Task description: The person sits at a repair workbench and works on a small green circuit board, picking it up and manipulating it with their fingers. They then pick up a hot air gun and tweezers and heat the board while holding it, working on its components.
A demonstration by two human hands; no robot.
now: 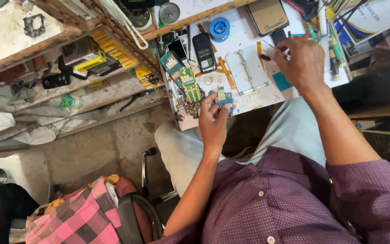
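Head view, left hand (213,121): raised over the near edge of the worktop (253,101), fingers (209,103) closed around a small blue circuit board (224,97), which they hold up by its lower end.
Head view, blue circuit board: in the left hand, just above the worktop's front edge, near the middle of the picture; a pale metal shield shows on its face.
Head view, right hand (301,61): farther back on the worktop, back of the hand towards the camera, fingers curled in over a thin dark tool (264,57) whose tip pokes out to the left; whether they clamp it or only rest on it cannot be told.
Head view, metal board holder (248,71): a grey plate with a slotted bar, lying flat between the two hands, apart from both.
Head view, green circuit board (189,83): long, with gold key pads, lying left of the blue board beside a heap of small loose parts (187,107).
Head view, black phone (204,52): flat on the worktop behind the green board.
Head view, blue solder spool (220,28): standing behind the phone.
Head view, dark tablet-shaped case (267,16): at the back of the worktop.
Head view, person: seated, purple dotted shirt, pale trousers; a pink checked cloth (75,217) lies on the chair at lower left.
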